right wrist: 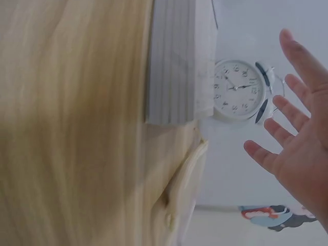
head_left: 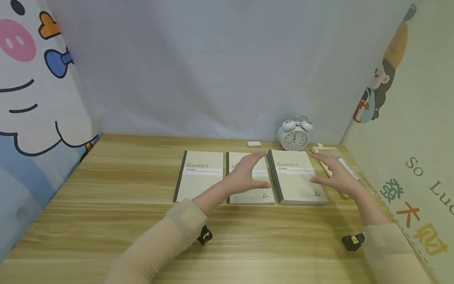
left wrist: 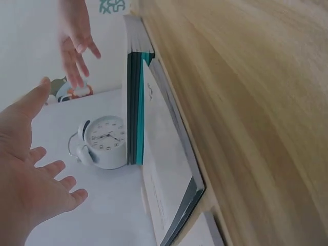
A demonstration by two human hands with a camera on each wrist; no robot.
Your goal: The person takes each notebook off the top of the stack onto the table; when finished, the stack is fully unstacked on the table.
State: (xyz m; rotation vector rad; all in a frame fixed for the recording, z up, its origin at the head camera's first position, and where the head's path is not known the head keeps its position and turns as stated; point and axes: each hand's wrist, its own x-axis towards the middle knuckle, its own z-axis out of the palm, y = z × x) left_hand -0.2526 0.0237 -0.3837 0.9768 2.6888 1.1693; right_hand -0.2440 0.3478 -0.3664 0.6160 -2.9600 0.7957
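Note:
My left hand (head_left: 246, 175) is held over the middle Gambit notebook (head_left: 250, 198), thumb and fingers spread, nothing in its grasp. Above the right edge of a thicker stack of Gambit notebooks (head_left: 298, 185) is my right hand (head_left: 335, 175), also spread and holding nothing. Seen from the left wrist, dark and teal spines (left wrist: 136, 107) show that the stack has several notebooks. The right wrist view shows its layered page edges (right wrist: 171, 66), apart from the fingers. A third Gambit notebook (head_left: 198, 185) lies flat at the left of the row.
Behind the stack stands a white twin-bell alarm clock (head_left: 293, 138). A small white block (head_left: 253, 144) sits left of it, near the back curtain (head_left: 184, 79). Right of the stack, partly behind my right hand, are a pale wooden object (head_left: 325, 169) and a white pen-like item (head_left: 347, 167), close to the printed side wall (head_left: 408, 157).

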